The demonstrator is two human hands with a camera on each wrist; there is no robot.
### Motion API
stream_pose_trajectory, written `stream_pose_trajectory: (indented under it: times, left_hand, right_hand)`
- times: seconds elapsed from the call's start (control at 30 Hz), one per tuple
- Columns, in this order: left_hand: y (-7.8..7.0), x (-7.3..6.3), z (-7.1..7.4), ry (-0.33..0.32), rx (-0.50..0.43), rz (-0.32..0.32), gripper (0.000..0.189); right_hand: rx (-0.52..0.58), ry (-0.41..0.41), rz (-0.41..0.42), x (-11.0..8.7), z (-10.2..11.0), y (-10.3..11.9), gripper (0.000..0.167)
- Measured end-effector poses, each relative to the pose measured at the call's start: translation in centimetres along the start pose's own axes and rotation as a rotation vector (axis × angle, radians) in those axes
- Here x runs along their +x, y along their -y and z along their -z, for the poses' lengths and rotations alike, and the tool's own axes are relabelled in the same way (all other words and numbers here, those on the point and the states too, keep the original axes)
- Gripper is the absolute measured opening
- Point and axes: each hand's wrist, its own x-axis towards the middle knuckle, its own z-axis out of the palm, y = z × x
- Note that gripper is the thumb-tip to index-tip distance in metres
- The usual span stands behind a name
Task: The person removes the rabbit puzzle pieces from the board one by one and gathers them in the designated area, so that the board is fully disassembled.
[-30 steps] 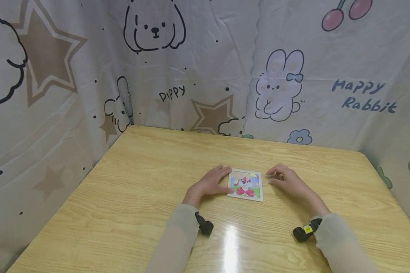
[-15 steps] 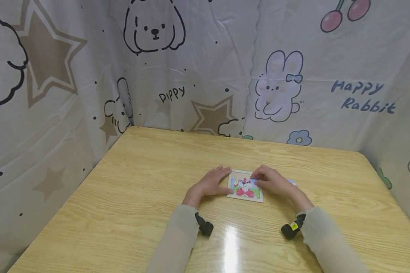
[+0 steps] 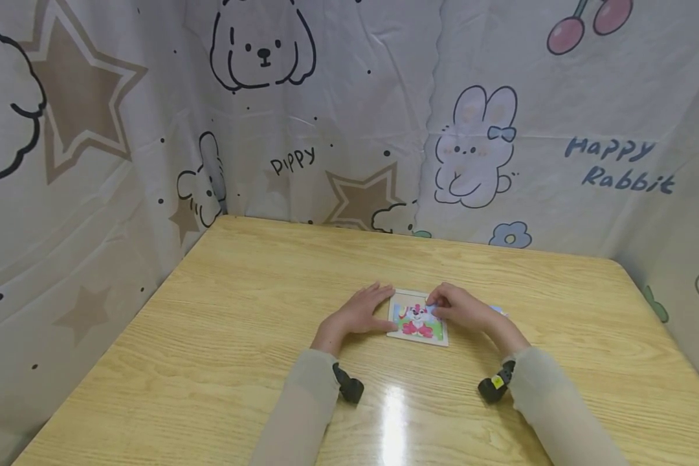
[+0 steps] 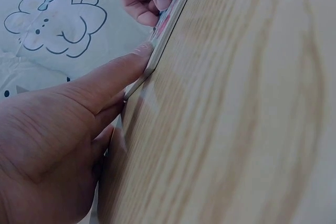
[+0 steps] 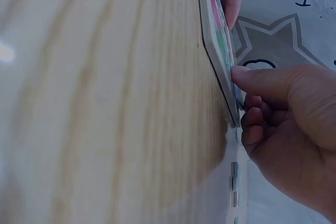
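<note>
A small square jigsaw puzzle [image 3: 417,325] with a pink-and-white cartoon animal lies in a pale tray frame [image 3: 417,340] on the table. Bare backing shows at its upper left. My left hand [image 3: 358,312] is spread along the frame's left side. Its thumb [image 4: 134,61] rests on the near left corner, and its straight fingers reach the far left corner. Over the upper right part of the puzzle, my right hand [image 3: 461,309] pinches a puzzle piece, mostly hidden under thumb and fingertips. In the right wrist view, the right thumb [image 5: 262,80] is at the frame's edge, other fingers curled.
Loose puzzle pieces [image 3: 499,311] lie on the table just behind the right wrist, partly hidden by it; several edges [image 5: 234,177] show in the right wrist view. A printed curtain [image 3: 349,129] stands behind the wooden table [image 3: 239,310]. Both wrists wear black cameras [image 3: 349,386].
My right hand has moved left from beside the frame onto the puzzle's upper right part, uncovering loose pieces behind it. Over the last half second it barely moves. My left hand stays put.
</note>
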Motion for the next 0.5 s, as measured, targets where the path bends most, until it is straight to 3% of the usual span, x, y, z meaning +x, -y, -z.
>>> stream_pose_trajectory:
  times: [0.5]
  left_hand:
    - [-0.21,-0.1,-0.01,0.0,-0.008,0.019,0.079]
  right_hand:
    - [-0.174,-0.073,0.099,-0.07,-0.4,0.1,0.01]
